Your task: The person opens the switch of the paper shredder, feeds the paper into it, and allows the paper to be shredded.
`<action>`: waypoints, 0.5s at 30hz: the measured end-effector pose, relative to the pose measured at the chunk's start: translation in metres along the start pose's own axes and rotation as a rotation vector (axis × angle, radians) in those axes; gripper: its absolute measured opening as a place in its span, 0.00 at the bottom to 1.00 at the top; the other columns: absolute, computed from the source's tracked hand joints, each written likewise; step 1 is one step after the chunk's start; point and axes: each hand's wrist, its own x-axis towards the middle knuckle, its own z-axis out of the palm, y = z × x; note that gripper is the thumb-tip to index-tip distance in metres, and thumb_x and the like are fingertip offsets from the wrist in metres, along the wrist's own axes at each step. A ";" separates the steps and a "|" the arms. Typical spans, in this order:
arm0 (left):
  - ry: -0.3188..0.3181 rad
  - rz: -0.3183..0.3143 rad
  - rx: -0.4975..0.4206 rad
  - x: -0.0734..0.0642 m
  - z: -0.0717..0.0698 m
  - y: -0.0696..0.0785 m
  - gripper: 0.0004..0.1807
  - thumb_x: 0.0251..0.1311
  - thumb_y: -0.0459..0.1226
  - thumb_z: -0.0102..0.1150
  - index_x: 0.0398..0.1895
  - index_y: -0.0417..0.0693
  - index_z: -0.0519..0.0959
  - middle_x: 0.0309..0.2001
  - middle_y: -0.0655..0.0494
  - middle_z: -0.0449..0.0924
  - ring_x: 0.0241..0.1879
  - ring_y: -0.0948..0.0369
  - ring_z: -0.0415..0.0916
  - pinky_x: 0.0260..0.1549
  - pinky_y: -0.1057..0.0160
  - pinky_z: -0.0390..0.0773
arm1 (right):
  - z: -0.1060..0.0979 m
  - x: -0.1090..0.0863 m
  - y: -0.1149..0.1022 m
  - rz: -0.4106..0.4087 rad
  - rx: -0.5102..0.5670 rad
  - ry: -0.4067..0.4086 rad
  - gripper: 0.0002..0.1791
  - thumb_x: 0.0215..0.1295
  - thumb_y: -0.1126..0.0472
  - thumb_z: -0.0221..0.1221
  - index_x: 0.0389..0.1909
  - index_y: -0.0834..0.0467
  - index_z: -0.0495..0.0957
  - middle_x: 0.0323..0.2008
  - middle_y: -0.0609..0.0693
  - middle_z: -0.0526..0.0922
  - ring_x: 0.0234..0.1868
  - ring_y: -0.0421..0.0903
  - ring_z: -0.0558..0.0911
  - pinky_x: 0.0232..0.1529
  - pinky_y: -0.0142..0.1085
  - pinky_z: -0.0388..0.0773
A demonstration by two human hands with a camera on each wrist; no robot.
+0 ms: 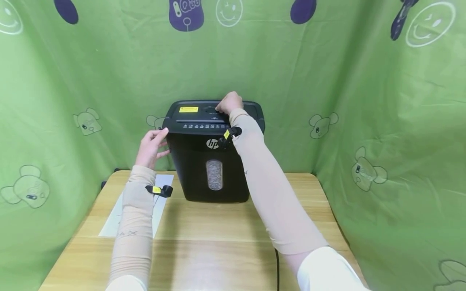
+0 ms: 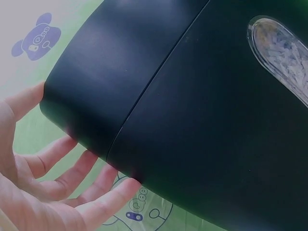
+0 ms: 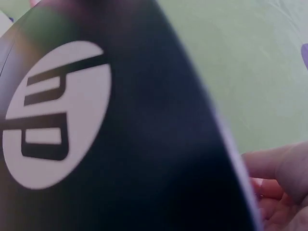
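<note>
A black paper shredder [image 1: 193, 161] with a round hp logo stands upright on the table, a clear window [image 1: 214, 175] of paper shreds in its front. My left hand [image 1: 149, 147] touches its upper left side, the thumb at the top edge and the fingers spread along the side; the left wrist view shows these fingertips [image 2: 130, 185] against the casing. On the shredder's top, the bunched fingers of my right hand [image 1: 231, 102] pinch a small slide switch, mostly covered by them. Just part of that hand [image 3: 284, 180] shows in the right wrist view, beyond the shredder's edge.
Beneath my left forearm, a white sheet of paper [image 1: 162, 202] lies on the wooden table [image 1: 204, 250]. A black cable [image 1: 278, 266] runs over the front part, right of the middle. Green printed curtains [image 1: 120, 72] enclose the table at the back and sides.
</note>
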 end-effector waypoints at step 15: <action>-0.001 -0.001 0.025 -0.004 -0.001 -0.001 0.18 0.59 0.55 0.62 0.41 0.58 0.70 0.49 0.63 0.70 0.52 0.56 0.72 0.60 0.47 0.76 | 0.005 -0.012 -0.008 -0.009 -0.077 -0.009 0.12 0.58 0.53 0.68 0.43 0.51 0.87 0.48 0.46 0.87 0.53 0.47 0.81 0.53 0.39 0.78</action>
